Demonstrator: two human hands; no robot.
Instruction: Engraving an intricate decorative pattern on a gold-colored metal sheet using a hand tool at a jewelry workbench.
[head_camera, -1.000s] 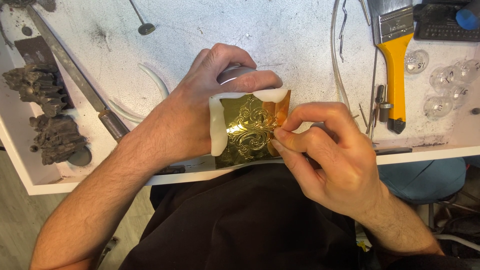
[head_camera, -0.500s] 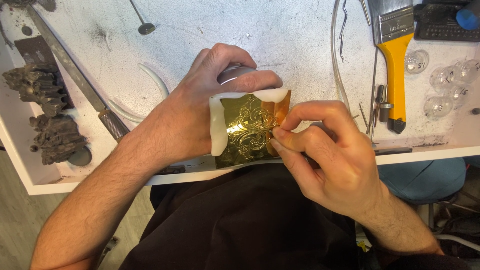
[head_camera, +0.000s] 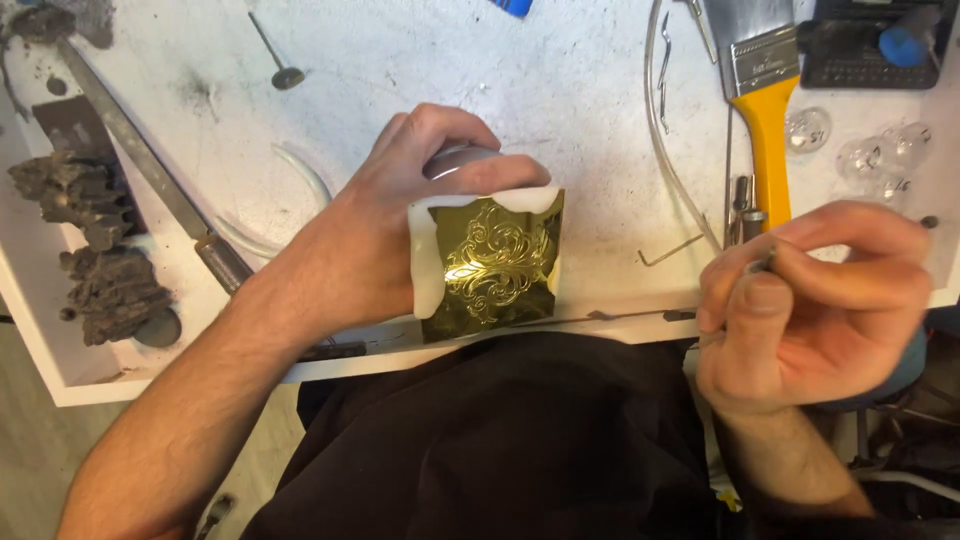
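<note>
The left hand (head_camera: 385, 235) grips a brass plate (head_camera: 493, 265) engraved with scrollwork, holding it at the near edge of the white table (head_camera: 560, 80); a white rim of putty-like material frames the plate's top and sides. To the right of the plate, well apart from it, the right hand (head_camera: 810, 300) is closed around a thin metal tool (head_camera: 757, 266) (only its tip shows). Beyond that hand lies a yellow-handled brush (head_camera: 768, 130). Left of the plate lie dark lumps (head_camera: 95, 240).
</note>
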